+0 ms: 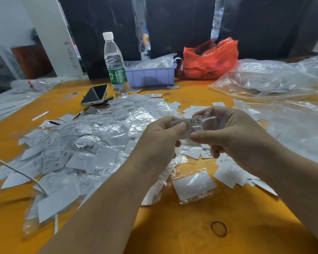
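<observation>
Now left hand (160,136) and right hand (233,136) pinch the XS label (194,128) at twelve o'clock; perhaps bagging, let's keep it flat.

Counter (191,226): orange top, scuffed, glossy in places.
Wall (6,19): white, far left.
Board (50,33): white, handwritten marks along one edge, leaning at left.
Panel (32,59): brown wood, low behind the board.
Hangings (180,24): black, sheathed in clear plastic, across the back.
Light: bright, even.

Garment packing workshop: bagged size labels (77,153) heaped on worktable (191,226).
</observation>
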{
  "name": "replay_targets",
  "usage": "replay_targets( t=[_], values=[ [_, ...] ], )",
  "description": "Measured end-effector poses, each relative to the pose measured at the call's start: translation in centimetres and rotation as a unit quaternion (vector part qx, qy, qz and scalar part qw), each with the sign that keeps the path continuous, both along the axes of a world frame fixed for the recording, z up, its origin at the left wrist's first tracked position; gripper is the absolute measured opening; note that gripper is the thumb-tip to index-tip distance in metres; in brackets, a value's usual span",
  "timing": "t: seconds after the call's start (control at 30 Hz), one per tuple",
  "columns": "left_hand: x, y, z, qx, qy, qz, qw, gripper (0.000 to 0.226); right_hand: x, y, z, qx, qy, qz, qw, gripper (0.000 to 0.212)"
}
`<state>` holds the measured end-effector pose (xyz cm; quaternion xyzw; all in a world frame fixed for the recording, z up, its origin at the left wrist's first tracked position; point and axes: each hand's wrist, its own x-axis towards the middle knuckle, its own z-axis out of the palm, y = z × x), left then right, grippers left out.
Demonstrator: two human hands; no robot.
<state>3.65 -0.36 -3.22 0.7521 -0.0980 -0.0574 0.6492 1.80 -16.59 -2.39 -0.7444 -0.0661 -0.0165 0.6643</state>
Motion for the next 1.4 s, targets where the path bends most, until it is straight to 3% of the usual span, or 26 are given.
replay_targets(
  t=[0.17, 0.43, 0.6, 0.9, 1.2, 1.4],
  values=[
    [-0.02, 0.12, 0.22, -0.079, 0.067, -0.023, 0.994, 0.016, 0.01, -0.07, -0.17, -0.006, -0.012, -0.008, 1.0, 0.049],
    [-0.03, 0.18, 0.12, -0.093, 0.058, -0.031, 0.993, 0.013, 0.06, 0.11, -0.34, -0.014, -0.005, 0.005, 1.0, 0.051],
    [0.18, 0.26, 0.19, -0.113, 0.059, -0.011, 0.992, 0.008, 0.25, -0.21, -0.19, 0.068, 0.005, -0.03, 0.997, 0.024],
    [0.09, 0.3, 0.21, -0.104, 0.062, -0.008, 0.993, 0.011, 0.15, -0.14, -0.23, 0.066, -0.004, -0.048, 0.997, 0.051],
    [-0.06, 0.33, 0.57, -0.073, 0.047, 0.003, 0.996, 0.01, 0.16, -0.12, 0.04, 0.081, 0.011, -0.054, 0.995, 0.052],
    [-0.25, 0.77, 0.62, 0.006, -0.055, 0.031, 0.998, 0.013, -0.04, -0.36, 0.45, 0.082, 0.007, -0.07, 0.994, 0.053]
  ],
)
